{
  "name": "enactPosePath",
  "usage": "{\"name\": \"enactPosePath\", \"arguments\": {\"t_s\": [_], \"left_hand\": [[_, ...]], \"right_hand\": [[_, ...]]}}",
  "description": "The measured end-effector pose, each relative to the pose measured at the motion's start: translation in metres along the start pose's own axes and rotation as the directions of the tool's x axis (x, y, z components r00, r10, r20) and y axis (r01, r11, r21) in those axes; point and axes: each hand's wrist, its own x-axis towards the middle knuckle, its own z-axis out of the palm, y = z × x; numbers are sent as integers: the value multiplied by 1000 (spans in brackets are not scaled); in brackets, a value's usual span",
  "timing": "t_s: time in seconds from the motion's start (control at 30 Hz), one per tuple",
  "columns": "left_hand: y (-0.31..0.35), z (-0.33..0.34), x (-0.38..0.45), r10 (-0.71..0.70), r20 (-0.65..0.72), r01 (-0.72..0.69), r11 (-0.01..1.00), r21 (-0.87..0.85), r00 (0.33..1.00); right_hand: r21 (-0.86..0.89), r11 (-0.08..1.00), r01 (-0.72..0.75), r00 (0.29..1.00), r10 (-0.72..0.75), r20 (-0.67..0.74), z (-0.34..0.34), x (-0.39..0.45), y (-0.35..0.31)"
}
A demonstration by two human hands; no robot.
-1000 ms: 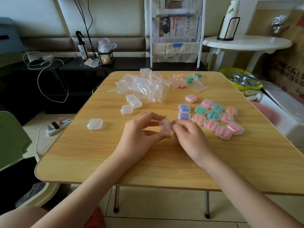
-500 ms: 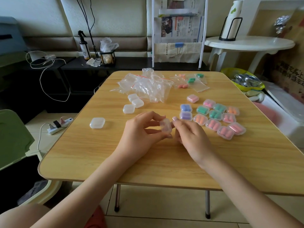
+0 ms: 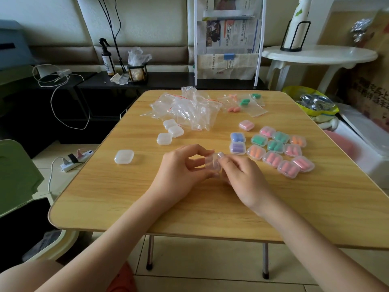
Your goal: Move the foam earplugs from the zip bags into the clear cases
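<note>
Clear case (image 3: 213, 164), empty, pinched between both hands above the table (image 3: 105, 197).
Left hand (image 3: 181, 171) gripping one side, right hand (image 3: 242, 178) fingertips curled on the opposite edge; lid seam facing right.

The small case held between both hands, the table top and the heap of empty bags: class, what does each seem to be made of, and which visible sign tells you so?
Small case: likely clear rigid plastic; fingers show through it.
Table top: wood-look surface, probably laminate; printed-looking grain, smooth light sheen.
Empty bags: thin, glossy plastic film; crinkled, see-through, with red zip strips.
</note>
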Motion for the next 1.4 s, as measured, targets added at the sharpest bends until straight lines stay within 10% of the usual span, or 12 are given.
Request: {"name": "enactPosePath", "arguments": {"t_s": [0.27,0.57,1.0,1.4], "left_hand": [[5,-3,0,-38,26,44,954,-298,999],[7,-13,5,-222,219,309,576,-757,950],[2,-4,4,-283,166,326,750,-575,945],[-2,-1,3,-241,162,289,841,-458,957]], "right_hand": [[129,986,-108,992,115,-54,-3,5,1],[30,999,-33,999,32,5,1,1,-1],[123,987,103,970,-72,-232,-1,0,-1],[496,868,20,1000,-6,-30,1,-6,-18]]}}
